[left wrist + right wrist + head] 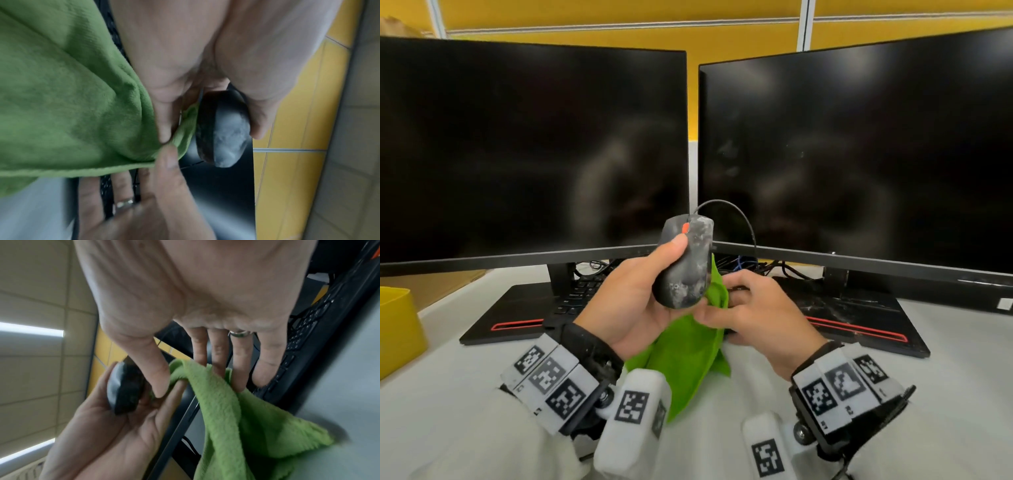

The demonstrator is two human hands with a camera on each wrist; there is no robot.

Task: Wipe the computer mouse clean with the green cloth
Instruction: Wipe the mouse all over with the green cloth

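Observation:
My left hand [647, 284] grips a black computer mouse [686, 263] smeared with whitish grime and holds it above the desk, thumb on its left side. The mouse has a red scroll wheel, and its cable [736, 212] loops up behind it. In the left wrist view the mouse [224, 128] sits between thumb and fingers. My right hand [750, 308] pinches the green cloth [685, 356] just right of and under the mouse. The cloth [236, 418] drapes over my right fingers and hangs toward the desk. Where it touches the mouse's underside is hidden.
Two dark monitors [534, 154] [859, 154] stand close behind my hands on black bases with red trim [517, 325]. A black keyboard [578, 294] and tangled cables [743, 263] lie between them. A yellow box [397, 329] is at the left edge of the white desk [945, 377].

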